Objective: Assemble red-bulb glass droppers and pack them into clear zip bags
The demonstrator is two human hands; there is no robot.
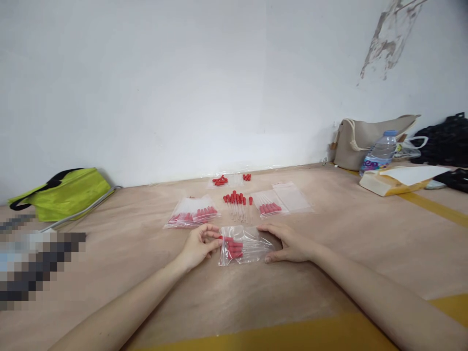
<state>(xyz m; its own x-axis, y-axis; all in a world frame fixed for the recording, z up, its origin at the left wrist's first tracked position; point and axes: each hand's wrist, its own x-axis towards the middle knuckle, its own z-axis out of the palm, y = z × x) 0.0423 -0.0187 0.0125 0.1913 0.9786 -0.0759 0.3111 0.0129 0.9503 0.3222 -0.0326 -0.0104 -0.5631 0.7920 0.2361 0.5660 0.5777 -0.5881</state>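
A clear zip bag lies flat in front of me, with several red-bulbed glass droppers in it, their thin stems toward the right. At its left end, the mouth side, my left hand is closed in a pinch on the red bulb of a dropper, whose stem reaches into the bag. My right hand rests at the bag's right end, thumb and fingers spread apart around its edges. Just beyond lies a row of loose droppers, red bulbs pointing away from me.
Filled bags of droppers lie at the left; another filled bag and a flat bag are right. Loose red bulbs lie near the wall. A green pouch, water bottle, tissue pack and beige bag stand around.
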